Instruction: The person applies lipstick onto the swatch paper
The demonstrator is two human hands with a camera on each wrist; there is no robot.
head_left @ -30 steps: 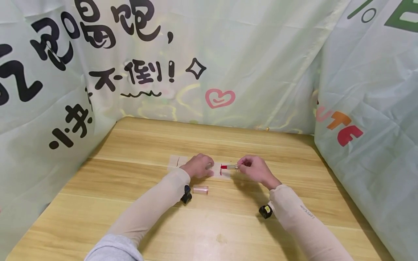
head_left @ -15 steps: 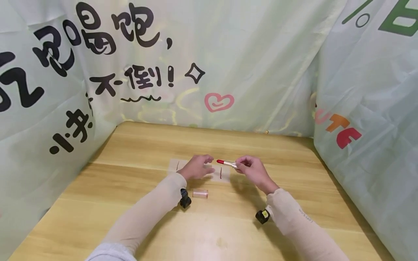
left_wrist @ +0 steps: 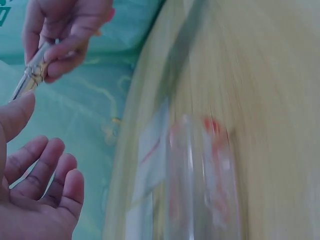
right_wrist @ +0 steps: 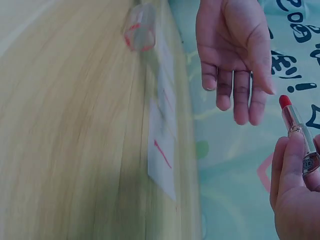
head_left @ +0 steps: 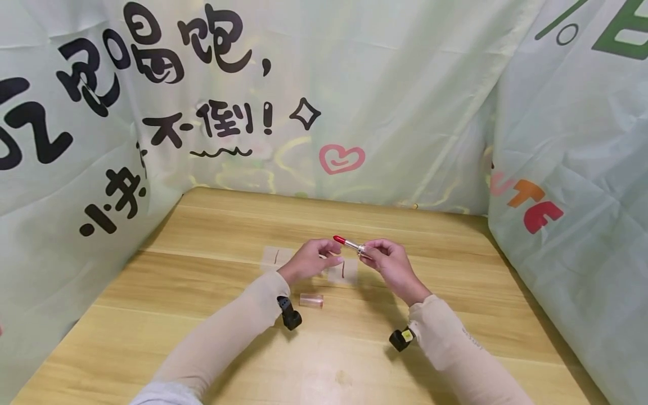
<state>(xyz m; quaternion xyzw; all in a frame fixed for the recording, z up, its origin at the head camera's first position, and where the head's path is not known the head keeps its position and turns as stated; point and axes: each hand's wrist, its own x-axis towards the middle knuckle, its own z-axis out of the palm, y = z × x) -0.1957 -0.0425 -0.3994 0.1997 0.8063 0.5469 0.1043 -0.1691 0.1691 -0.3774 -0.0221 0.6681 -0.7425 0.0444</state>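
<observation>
My right hand (head_left: 391,264) pinches an uncapped lipstick (head_left: 351,244) by its base, with the red bullet pointing up and to the left above the table. In the right wrist view the lipstick's red tip (right_wrist: 285,101) sits close to the left thumb. My left hand (head_left: 307,260) hovers over the white paper, its fingers loosely spread and holding nothing, as the left wrist view also shows. The clear pinkish lipstick cap (head_left: 311,301) lies on its side nearer me. Two thin dark-red strokes mark the paper (head_left: 350,274), whose middle is hidden behind the left hand.
A wooden table (head_left: 243,349) spreads beneath both arms. Printed cloth curtains (head_left: 405,112) close it in at the back and both sides. A black wrist camera (head_left: 291,315) hangs under the left wrist, close to the cap.
The lipstick has lifted off the paper, and its tip has swung up and left, leaving the right-hand stroke visible. My left hand has opened its fingers and moved slightly toward the lipstick.
</observation>
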